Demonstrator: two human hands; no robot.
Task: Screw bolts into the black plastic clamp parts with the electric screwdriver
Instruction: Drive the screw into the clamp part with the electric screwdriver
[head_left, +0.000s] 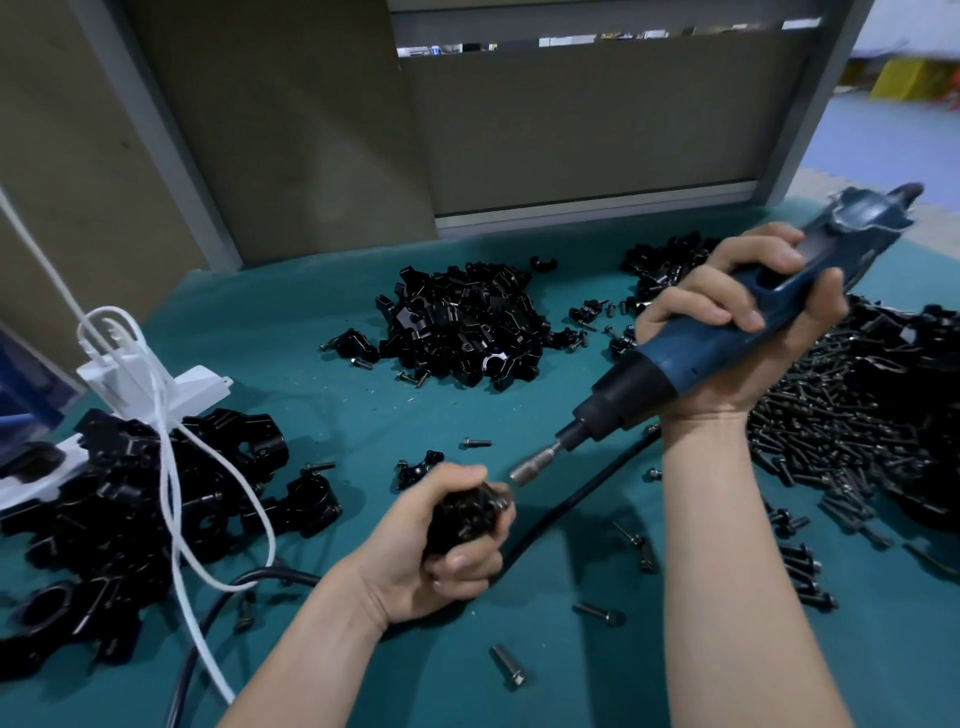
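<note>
My left hand (447, 545) is clenched around 1 black clamp part (467, 512), held just above the teal table cover (363, 415). My right hand (737, 338) is wrapped around the blue electric screwdriver (691, 358), which slants down to the left. Its silver bit (535, 464) ends just beside the clamp part; I cannot tell whether they touch.

Nothing sits in a bin: everything lies in loose heaps on the cover. A pile of clamp parts (462, 322) is in the middle, larger black clamps (156, 493) are heaped at my left, and a mound of bolts (831, 415) spreads at my right. Single bolts (506, 665) lie scattered near my forearms.

The table's far edge meets a grey panel (571, 130). Bare cover shows between my hands and the middle pile. A white cord (171, 467) loops over the left heap, and a black cable (571, 509) runs under my wrists.
</note>
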